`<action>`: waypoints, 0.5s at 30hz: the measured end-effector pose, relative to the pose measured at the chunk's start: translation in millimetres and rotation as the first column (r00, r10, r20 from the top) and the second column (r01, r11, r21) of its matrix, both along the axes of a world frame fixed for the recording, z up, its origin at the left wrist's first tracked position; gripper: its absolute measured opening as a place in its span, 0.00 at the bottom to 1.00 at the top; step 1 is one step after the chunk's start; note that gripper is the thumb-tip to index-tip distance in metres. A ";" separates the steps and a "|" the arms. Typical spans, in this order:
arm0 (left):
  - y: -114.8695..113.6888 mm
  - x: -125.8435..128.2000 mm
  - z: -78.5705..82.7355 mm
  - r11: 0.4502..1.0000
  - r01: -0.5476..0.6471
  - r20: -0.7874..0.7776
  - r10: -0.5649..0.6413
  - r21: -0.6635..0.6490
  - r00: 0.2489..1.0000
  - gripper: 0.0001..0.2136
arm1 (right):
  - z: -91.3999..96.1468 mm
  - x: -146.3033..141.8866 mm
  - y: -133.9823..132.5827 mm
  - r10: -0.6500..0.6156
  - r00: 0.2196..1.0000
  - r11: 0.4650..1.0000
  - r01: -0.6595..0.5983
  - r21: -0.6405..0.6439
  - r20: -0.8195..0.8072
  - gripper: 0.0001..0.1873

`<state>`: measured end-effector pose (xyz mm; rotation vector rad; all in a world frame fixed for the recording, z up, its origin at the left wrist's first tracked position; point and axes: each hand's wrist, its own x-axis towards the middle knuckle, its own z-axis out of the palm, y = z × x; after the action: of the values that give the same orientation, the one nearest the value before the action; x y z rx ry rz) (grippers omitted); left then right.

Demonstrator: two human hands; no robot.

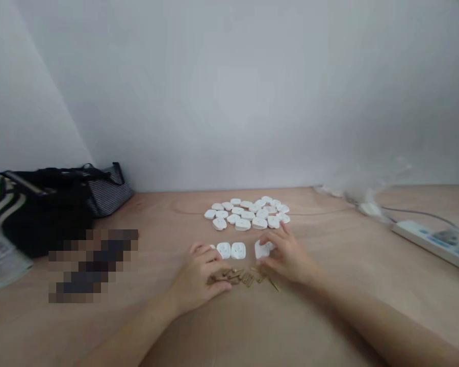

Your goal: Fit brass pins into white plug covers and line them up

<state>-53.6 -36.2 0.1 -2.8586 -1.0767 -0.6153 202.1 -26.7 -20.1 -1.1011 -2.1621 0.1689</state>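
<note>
A white square plastic piece (260, 250) is pinched between the thumb and fingers of my right hand (288, 255), just above or on the table. My left hand (201, 275) rests to the left, its thumb and fingers apart around the end of a small pile of brass metal strips (248, 279). Beyond its fingertips, white square pieces (237, 251) stand in a short row; the leftmost is partly hidden by the hand. Farther back lies a loose cluster of similar white pieces (248, 215).
On the left stand a black bag (49, 209) and a plastic packet (0, 255), with a blurred-out dark object (95, 265) nearby. A white power strip (436, 244) and a clear plastic bag (367, 188) lie on the right. The wall (237, 102) borders the wooden table (229, 331).
</note>
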 end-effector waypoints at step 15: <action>12.8 -15.2 -7.6 0.995 -0.101 0.127 0.098 0.019 0.987 0.06 | 7.5 16.6 19.9 -0.173 0.934 0.984 0.181 0.003 0.314 0.23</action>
<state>-68.7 -23.4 -7.5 -2.7565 -1.2111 -0.8058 218.8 -6.8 -12.6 -1.4098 -2.3235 -0.0661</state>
